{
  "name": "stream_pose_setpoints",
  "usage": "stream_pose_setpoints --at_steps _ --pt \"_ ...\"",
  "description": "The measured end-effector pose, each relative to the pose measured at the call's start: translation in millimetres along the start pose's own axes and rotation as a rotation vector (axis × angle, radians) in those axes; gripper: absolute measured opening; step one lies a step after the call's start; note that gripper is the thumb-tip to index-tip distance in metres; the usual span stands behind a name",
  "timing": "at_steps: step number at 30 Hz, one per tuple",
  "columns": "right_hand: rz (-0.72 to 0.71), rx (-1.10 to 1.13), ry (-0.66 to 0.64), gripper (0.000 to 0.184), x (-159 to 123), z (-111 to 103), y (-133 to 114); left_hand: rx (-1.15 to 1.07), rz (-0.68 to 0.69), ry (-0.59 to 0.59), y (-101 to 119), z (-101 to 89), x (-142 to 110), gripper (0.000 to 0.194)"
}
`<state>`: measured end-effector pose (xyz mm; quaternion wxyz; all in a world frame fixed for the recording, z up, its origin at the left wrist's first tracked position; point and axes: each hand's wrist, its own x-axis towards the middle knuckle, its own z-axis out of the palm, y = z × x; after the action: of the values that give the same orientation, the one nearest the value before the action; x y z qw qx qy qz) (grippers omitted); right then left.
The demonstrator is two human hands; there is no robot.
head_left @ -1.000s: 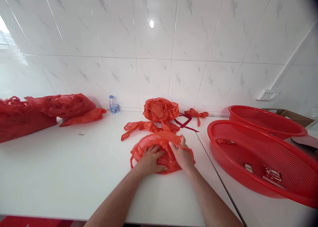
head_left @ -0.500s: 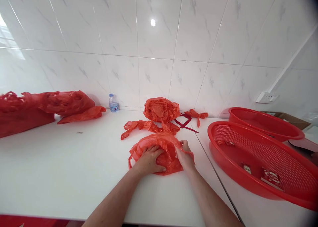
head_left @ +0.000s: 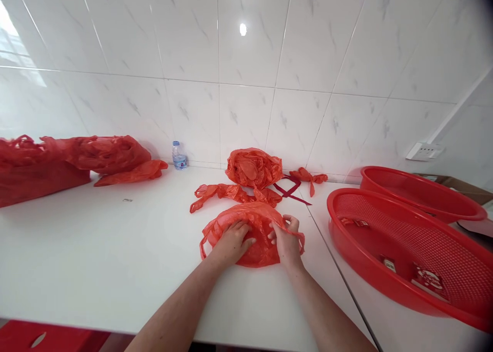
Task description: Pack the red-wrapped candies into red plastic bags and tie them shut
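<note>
A thin red plastic bag [head_left: 262, 236] lies on the white table in front of me, its mouth spread towards me and a loop handle at its left. Inside the mouth, my left hand [head_left: 232, 245] rests with its fingers stretched out and the thumb apart. My right hand [head_left: 287, 241] has the bag's right side pinched between thumb and fingers, near the right handle. Just behind lies a crumpled strip of red bag [head_left: 221, 192], and beyond it a wadded bundle of red bags [head_left: 254, 168].
Two red plastic baskets [head_left: 370, 275] stand at the right, the nearer with small red packets [head_left: 429, 277] in it. Dark red ribbon [head_left: 288, 190] and a knotted red scrap [head_left: 308, 176] lie near the wall. At left are piled red bags [head_left: 108, 154] and a water bottle [head_left: 179, 157].
The bag's mouth is spread a little wider. My right hand has shifted slightly, with its fingers farther inside the rim. The whole view has swung a little left.
</note>
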<state>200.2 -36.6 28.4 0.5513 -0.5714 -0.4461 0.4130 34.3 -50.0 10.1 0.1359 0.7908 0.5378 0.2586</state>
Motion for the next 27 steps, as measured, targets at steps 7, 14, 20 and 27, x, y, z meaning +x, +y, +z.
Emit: stream_pose_setpoints --at_steps 7,14,20,27 --pt "-0.062 0.087 0.071 0.028 15 -12 2 0.055 0.000 0.006 -5 5.5 1 0.037" --pt "-0.134 -0.065 -0.287 0.038 5 -6 3 0.145 0.115 0.046 -7 10.3 1 0.031" --pt "-0.482 -0.430 -0.340 0.037 1 -8 0 0.100 0.200 -0.005 7 3.5 -6 0.025" --pt "-0.405 -0.837 -0.381 0.060 27 -15 13 0.064 0.017 0.004 16 -6.0 -7 0.040"
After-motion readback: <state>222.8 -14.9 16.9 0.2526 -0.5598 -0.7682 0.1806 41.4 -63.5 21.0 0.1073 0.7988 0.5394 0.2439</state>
